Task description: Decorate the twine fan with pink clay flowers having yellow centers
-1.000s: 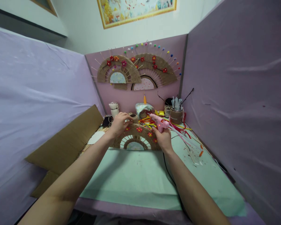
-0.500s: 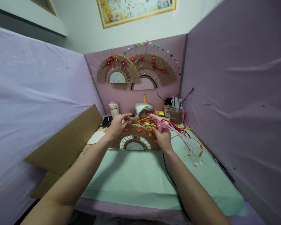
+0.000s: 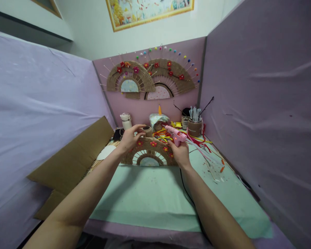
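A half-round twine-wrapped fan (image 3: 155, 151) with red flowers and a pale blue centre stands upright on the green cloth. My left hand (image 3: 131, 139) is at its upper left edge, thumb and fingers apart, beside a roll of twine (image 3: 147, 131). Whether its lower fingers touch the fan is hidden. My right hand (image 3: 180, 155) is wrapped round a pink hot glue gun (image 3: 176, 134) with a small orange light. The gun's nozzle points left and away, above the fan's top right edge. The fingertips of that hand lie against the fan's edge.
Behind lie yellow and red pipe cleaners (image 3: 162, 133) and a wrapped bundle (image 3: 158, 121). A jar of glue sticks (image 3: 195, 127) stands back right, a white bottle (image 3: 126, 121) back left. Cardboard (image 3: 75, 162) leans at left. Two larger fans (image 3: 171, 77) hang behind. A black cord (image 3: 186, 192) crosses the cloth.
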Demonstrator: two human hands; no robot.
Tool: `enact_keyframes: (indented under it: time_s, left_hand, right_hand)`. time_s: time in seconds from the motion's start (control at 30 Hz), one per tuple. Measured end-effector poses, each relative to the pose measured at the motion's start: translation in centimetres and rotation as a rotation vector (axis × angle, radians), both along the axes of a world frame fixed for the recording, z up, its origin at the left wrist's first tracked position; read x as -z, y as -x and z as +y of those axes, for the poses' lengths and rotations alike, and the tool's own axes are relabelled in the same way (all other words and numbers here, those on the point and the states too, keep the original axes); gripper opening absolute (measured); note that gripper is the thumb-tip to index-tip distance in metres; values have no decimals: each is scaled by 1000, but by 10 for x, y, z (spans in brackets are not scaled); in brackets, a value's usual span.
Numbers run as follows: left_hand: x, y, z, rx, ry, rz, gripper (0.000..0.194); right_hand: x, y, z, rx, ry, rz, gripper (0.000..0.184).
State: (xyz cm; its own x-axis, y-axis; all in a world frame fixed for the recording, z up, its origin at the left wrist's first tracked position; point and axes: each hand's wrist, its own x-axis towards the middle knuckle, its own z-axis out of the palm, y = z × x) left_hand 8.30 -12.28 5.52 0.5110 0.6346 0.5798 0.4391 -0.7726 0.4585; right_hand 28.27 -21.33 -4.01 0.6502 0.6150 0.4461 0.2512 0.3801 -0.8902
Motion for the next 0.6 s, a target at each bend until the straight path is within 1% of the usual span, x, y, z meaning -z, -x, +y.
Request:
enact_keyframes:
  time_s: [0.23,0.37,0.47,0.53,0.6]
  left_hand:
    - [-1,-1,2,-22,6,-4,30]
    - [-1,-1,2,-39,6,-4,20]
    - [0,-1,3,-44,11,-3,18]
    - [0,0,1,-45,-7,-22,19]
    - [1,1,-2,-67,-72,-58,21]
  right_hand:
    - [0,0,-1,-1,5,6,40]
    - [-2,1,-2,-5,1,5,41]
    - [-2,1,-2,1,1,5,41]
    - [-2,1,-2,3,2,4,41]
    - [-2,1,-2,2,7,4,39]
